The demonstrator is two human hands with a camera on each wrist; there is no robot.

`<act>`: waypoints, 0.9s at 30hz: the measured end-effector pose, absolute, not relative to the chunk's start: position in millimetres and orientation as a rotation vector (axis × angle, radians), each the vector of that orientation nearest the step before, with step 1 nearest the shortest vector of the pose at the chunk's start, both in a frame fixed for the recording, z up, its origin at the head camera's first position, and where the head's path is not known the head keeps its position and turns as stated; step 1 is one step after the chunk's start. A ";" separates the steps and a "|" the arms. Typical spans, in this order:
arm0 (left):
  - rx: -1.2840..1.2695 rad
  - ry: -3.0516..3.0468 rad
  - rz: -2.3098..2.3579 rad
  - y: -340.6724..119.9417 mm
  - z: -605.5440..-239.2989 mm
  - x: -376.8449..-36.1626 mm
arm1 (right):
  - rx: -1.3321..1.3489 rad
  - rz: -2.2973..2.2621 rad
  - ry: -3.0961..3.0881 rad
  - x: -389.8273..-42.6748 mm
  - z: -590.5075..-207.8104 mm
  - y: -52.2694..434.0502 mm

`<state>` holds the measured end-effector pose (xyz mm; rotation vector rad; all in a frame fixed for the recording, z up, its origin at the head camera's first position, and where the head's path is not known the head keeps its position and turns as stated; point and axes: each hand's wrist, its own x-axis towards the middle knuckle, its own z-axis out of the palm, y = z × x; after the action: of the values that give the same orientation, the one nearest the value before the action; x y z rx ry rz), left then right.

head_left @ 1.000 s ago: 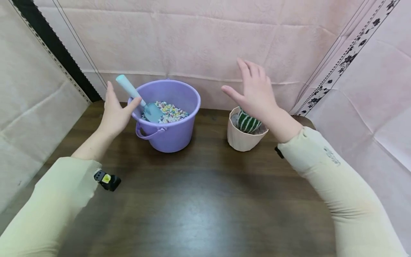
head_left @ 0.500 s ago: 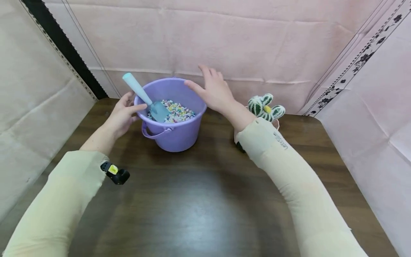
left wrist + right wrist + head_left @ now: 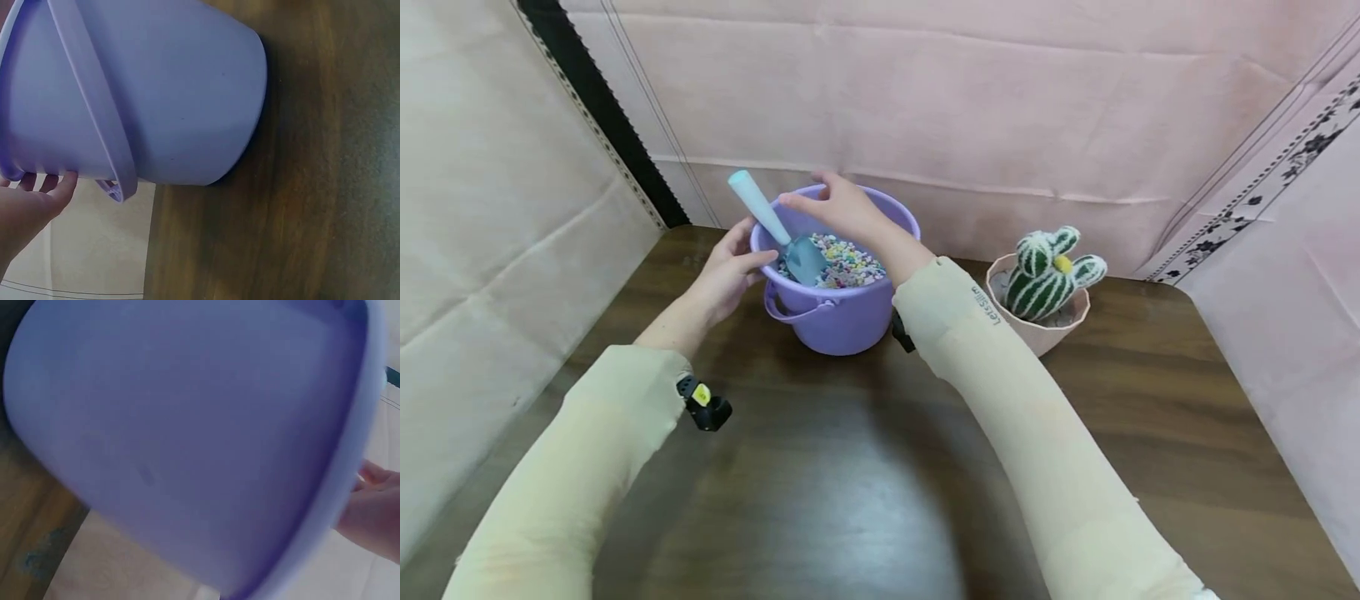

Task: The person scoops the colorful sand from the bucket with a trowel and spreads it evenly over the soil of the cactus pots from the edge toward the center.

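Note:
A purple bucket (image 3: 838, 312) stands at the back of the dark wooden table (image 3: 865, 483), partly filled with coloured pebbles (image 3: 850, 260). A light blue scoop (image 3: 762, 210) leans in it, blade in the pebbles, handle sticking up to the left. My left hand (image 3: 739, 254) rests against the bucket's left wall, thumb at the rim; its fingers (image 3: 47, 184) touch the wall just under the rim. My right hand (image 3: 822, 198) hovers over the bucket with relaxed fingers, its thumb close to the scoop's handle and holding nothing. The bucket's wall (image 3: 187, 444) fills the right wrist view.
A green and white striped toy cactus (image 3: 1048, 267) sits in a pale pink ribbed pot (image 3: 1037, 332) to the right of the bucket. Pink cloth walls close in the back and right, beige cloth the left. The bucket's handle (image 3: 94, 112) hangs down its front.
My right hand has swung left from above the cactus pot to over the bucket, near the scoop. The left hand has settled against the bucket's side.

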<state>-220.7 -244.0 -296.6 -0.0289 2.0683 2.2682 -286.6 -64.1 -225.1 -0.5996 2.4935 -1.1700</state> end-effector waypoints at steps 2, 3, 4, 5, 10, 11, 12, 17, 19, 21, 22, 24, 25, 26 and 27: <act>-0.033 2.060 2.277 -242.3 -299.2 -220.8 | -0.629 -1.157 2.474 -290.9 -228.6 -71.3; -0.036 2.056 2.281 -241.6 -300.4 -220.6 | -0.640 -1.150 2.464 -292.5 -230.0 -74.4; -0.040 2.053 2.285 -241.1 -301.6 -220.4 | -0.657 -1.148 2.455 -294.0 -231.4 -77.3; -0.040 2.053 2.286 -240.6 -302.4 -220.4 | -0.670 -1.151 2.441 -295.4 -232.7 -80.0; -0.038 2.051 2.309 -241.3 -302.3 -221.3 | -0.760 -1.151 2.358 -301.6 -236.2 -93.6; -0.039 2.055 2.313 -242.4 -301.7 -221.4 | -0.790 -1.153 2.339 -302.5 -236.1 -96.9; -0.041 2.061 2.316 -243.8 -301.0 -221.5 | -0.821 -1.153 2.324 -303.2 -235.7 -100.6; -0.043 2.085 2.316 -241.0 -298.6 -220.9 | -0.920 -1.153 2.303 -301.7 -232.3 -108.8; -0.044 2.091 2.318 -239.7 -298.4 -220.0 | -0.949 -1.122 2.313 -300.1 -231.6 -111.5; -0.042 2.092 2.313 -238.1 -298.4 -219.5 | -1.000 -1.088 2.317 -298.5 -231.8 -112.4; -0.042 2.092 2.311 -237.6 -298.7 -219.7 | -1.032 -1.073 2.317 -297.2 -231.7 -112.2; -0.040 2.091 2.308 -236.2 -298.4 -219.5 | -1.087 -1.038 2.329 -295.0 -231.3 -110.7; -0.041 2.088 2.308 -235.7 -297.9 -219.3 | -1.115 -1.028 2.340 -294.1 -230.9 -109.0; -0.043 2.080 2.310 -235.2 -297.4 -219.1 | -1.135 -1.028 2.348 -293.4 -230.0 -106.3; -0.045 2.072 2.313 -235.0 -297.0 -219.0 | -1.141 -1.035 2.362 -293.3 -229.0 -102.8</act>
<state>-219.0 -235.0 -297.0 -0.0455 2.0722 2.3135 -293.3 -102.8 -229.0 -1.1405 2.3616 -1.0350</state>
